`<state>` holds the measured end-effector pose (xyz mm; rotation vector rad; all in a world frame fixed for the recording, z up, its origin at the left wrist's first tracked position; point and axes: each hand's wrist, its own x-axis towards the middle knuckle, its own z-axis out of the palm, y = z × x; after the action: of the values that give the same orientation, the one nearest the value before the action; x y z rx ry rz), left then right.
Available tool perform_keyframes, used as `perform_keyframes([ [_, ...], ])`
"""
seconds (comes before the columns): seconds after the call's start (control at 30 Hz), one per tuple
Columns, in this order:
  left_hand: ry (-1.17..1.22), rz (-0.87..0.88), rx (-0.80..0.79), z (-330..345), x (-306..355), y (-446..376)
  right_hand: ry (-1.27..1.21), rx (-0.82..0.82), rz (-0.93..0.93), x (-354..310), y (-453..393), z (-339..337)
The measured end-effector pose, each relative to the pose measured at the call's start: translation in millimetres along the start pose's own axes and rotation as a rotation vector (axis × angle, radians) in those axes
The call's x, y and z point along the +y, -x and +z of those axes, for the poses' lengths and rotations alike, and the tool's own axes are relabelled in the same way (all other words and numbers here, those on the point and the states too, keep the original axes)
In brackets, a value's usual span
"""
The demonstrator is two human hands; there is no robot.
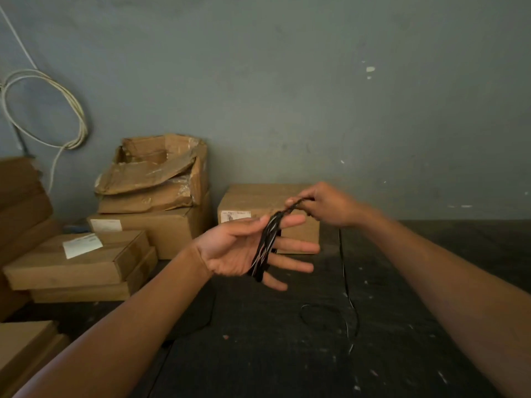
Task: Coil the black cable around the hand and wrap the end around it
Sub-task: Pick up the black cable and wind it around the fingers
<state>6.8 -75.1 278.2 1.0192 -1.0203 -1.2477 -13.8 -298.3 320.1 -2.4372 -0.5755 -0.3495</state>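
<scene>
My left hand (238,251) is held flat, palm up, fingers spread and pointing right. Several turns of the black cable (265,247) lie coiled across those fingers. My right hand (324,205) is just beyond and to the right, its fingertips pinched on the cable strand that runs up from the coil. From the right hand the loose cable drops down and trails in a loop (344,314) on the dark floor.
Brown cardboard boxes (270,202) stand against the grey wall behind my hands, with a taller stack (161,196) and flat boxes (77,259) at the left. A white cable coil (43,107) hangs on the wall. The dark floor (287,354) is speckled.
</scene>
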Motion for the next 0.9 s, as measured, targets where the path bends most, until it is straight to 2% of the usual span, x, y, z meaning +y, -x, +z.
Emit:
perform_keyframes([
  [0.13,0.032,0.107,-0.064,5.7,1.8,-7.5,-0.184,0.022,-0.092,13.5,23.9,47.7],
  [0.23,0.075,0.196,-0.065,5.9,4.6,-13.8,-0.368,0.093,-0.017,17.5,37.9,81.6],
  [0.33,0.150,0.277,-0.005,3.3,6.7,-19.2,-0.185,0.137,0.037,22.1,39.2,112.0],
  [0.47,0.199,0.360,0.077,-3.4,13.9,-21.6,-0.330,0.231,0.092,12.2,42.6,128.3],
  [0.63,0.207,0.425,0.345,-19.3,25.0,-18.8,-0.549,0.052,0.133,3.0,52.0,134.6],
  [0.73,0.239,0.448,0.497,-30.0,22.6,-17.9,-0.593,-0.078,0.182,-9.0,49.8,132.4],
  [0.9,0.246,0.458,0.580,-41.0,15.5,-17.3,-0.500,-0.203,0.228,-21.3,49.3,114.2],
])
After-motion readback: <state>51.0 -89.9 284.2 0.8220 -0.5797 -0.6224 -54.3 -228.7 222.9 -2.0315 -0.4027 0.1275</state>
